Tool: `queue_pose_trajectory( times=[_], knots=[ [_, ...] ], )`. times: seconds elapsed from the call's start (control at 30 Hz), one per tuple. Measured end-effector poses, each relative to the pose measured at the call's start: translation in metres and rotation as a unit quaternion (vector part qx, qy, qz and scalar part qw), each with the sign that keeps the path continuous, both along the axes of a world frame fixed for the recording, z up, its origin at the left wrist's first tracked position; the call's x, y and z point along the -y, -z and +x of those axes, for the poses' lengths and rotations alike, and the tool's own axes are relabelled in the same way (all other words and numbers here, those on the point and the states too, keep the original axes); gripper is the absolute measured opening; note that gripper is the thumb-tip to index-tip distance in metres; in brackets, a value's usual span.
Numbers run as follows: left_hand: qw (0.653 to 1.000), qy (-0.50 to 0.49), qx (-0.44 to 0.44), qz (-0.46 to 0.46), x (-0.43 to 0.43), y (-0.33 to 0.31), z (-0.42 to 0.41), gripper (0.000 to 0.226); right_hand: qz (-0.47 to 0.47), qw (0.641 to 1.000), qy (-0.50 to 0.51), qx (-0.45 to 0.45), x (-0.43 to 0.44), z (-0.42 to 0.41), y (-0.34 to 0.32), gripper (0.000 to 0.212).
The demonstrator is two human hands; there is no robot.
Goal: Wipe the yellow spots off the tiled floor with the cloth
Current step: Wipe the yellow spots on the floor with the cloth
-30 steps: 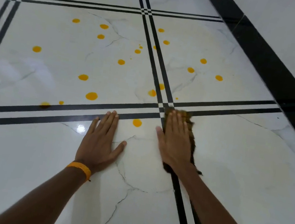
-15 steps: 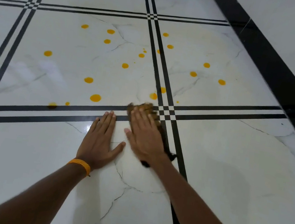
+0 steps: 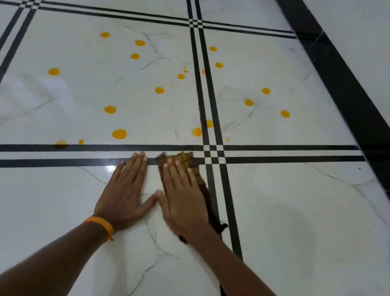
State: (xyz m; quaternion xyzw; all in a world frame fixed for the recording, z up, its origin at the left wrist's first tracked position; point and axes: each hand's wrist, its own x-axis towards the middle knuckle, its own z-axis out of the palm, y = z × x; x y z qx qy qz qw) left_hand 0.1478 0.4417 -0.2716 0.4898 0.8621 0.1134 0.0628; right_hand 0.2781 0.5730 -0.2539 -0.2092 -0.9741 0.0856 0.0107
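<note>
Brown cloth [image 3: 188, 159] sits flat under the right hand [image 3: 181, 197], fingers straight, pressing it to the floor [image 3: 304, 230]. Left hand [image 3: 125, 190] lies spread just beside, thumbs touching. Yellow spots [image 3: 119, 133] lie beyond both hands.

floor [image 3: 302, 243] white marble, grey veins, black double stripes | spots [image 3: 119, 134] bright yellow-orange | cloth [image 3: 184, 158] brown, yellow-stained | wristband [image 3: 100, 223] orange | border [image 3: 352, 96] black
</note>
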Motion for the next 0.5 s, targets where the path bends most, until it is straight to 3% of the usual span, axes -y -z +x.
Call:
queue_pose_trajectory(
  times=[0.13,0.27,0.37,0.43,0.5],
  knots=[
    [1.0,0.008,0.002,-0.009,0.001,-0.004,-0.004,0.088,-0.009,1.0,-0.006,0.012,-0.007,0.046,-0.004,0.065],
    [1.0,0.008,-0.009,-0.011,0.0,-0.002,-0.004,0.088,0.038,0.982,0.185,0.019,-0.105,0.08,-0.004,0.069],
    [1.0,0.011,-0.015,-0.02,0.001,-0.001,-0.003,0.087,0.011,0.957,0.288,0.017,-0.157,0.054,-0.006,0.077],
    [0.999,0.017,-0.028,-0.026,0.001,0.0,-0.003,0.087,0.017,0.961,0.276,0.009,-0.156,0.02,-0.006,0.078],
    [0.998,0.027,-0.043,-0.038,-0.003,0.0,-0.005,0.088,0.031,0.983,0.182,0.001,-0.134,0.001,-0.005,0.074]
  ],
)
